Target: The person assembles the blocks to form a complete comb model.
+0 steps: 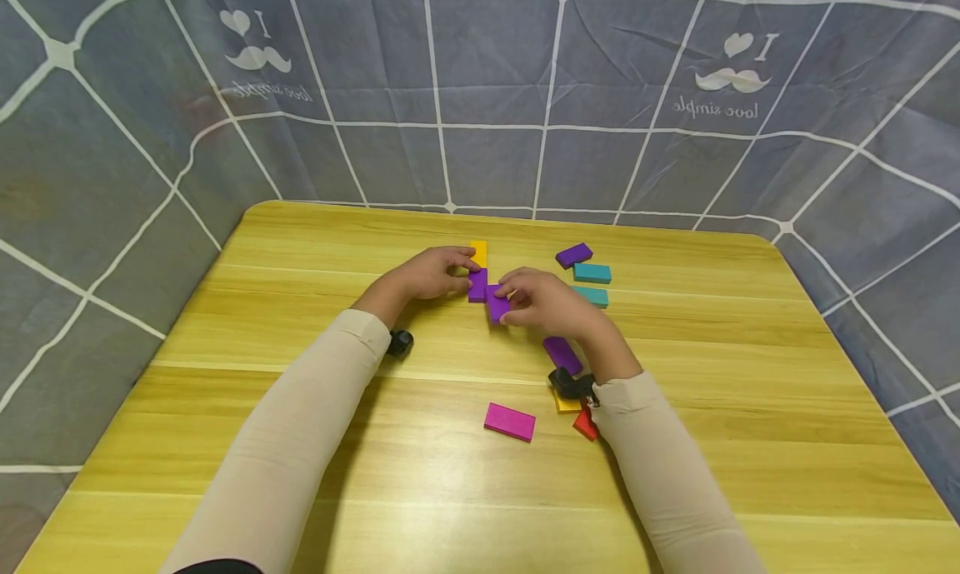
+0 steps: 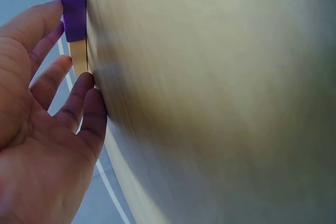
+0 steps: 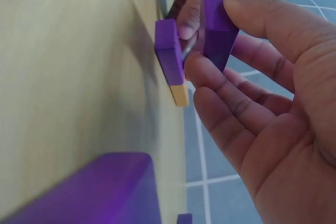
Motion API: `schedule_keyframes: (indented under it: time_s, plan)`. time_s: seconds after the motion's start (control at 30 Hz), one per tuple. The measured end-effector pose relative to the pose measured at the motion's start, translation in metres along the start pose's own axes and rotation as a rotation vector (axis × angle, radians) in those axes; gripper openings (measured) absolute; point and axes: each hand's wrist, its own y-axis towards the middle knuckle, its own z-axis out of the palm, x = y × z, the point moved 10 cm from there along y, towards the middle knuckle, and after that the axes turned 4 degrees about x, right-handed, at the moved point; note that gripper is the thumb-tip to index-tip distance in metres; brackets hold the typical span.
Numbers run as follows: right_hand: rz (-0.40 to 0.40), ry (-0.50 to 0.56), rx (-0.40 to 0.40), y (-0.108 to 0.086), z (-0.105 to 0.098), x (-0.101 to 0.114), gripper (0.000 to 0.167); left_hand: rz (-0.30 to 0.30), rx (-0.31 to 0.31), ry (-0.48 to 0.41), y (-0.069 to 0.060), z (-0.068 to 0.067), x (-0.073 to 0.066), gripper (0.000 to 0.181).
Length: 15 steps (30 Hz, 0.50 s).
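Note:
In my right hand (image 1: pixel 551 301) I pinch a purple block (image 1: pixel 497 305) between thumb and fingers, and the right wrist view shows it held up off the table. Just left of it, another purple block (image 1: pixel 477 285) lies flat, end to end with a yellow block (image 1: pixel 478 253). My left hand (image 1: pixel 432 272) rests beside that lying block, its thumb and index finger touching the left side and far corner. Its other fingers are loosely extended, as the left wrist view shows (image 2: pixel 47 119). Part of the yellow block is hidden by the left fingers.
Right of the hands lie a purple block (image 1: pixel 573 255) and two teal blocks (image 1: pixel 592 273), one partly hidden. Nearer are a purple block (image 1: pixel 562 355), a yellow block (image 1: pixel 567 404), a red block (image 1: pixel 585 425) and a pink block (image 1: pixel 510 421). A grey curtain (image 1: pixel 495 74) surrounds the wooden table (image 1: pixel 420 474).

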Motion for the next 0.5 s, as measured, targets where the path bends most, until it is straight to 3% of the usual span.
schedule_keyframes:
  time_s: [0.5]
  plan:
    - [-0.018, -0.059, 0.021, 0.005, 0.017, 0.010, 0.033, 0.009, -0.001, 0.024, -0.002, 0.000, 0.000, 0.038]
